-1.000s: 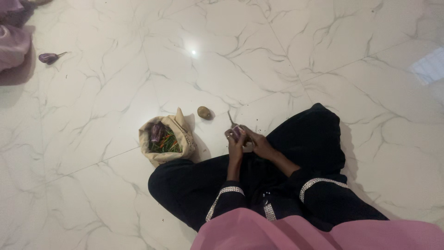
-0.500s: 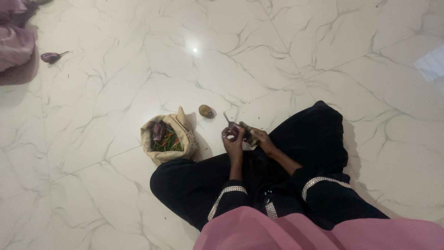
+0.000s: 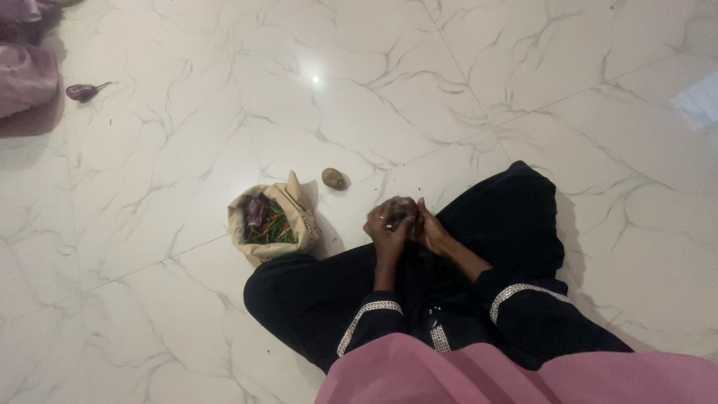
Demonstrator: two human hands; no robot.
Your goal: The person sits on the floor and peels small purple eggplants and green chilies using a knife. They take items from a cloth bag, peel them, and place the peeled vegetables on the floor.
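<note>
White marble floor (image 3: 187, 150); left hand (image 3: 385, 228), right hand (image 3: 432, 230) both clenched around roundish brown vegetable (image 3: 404, 209), axis unclear.

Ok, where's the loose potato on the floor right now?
In the head view, the potato lies on the marble floor, just right of the cloth bag, beyond the left hand.

Cupped between the left hand (image 3: 387, 227) and the right hand (image 3: 431, 230) sits a small brownish thing (image 3: 404, 210), mostly covered by fingers and too small to identify. Far up-left of the grip, pink cloth (image 3: 26, 75) is cut off by the frame edge.
</note>
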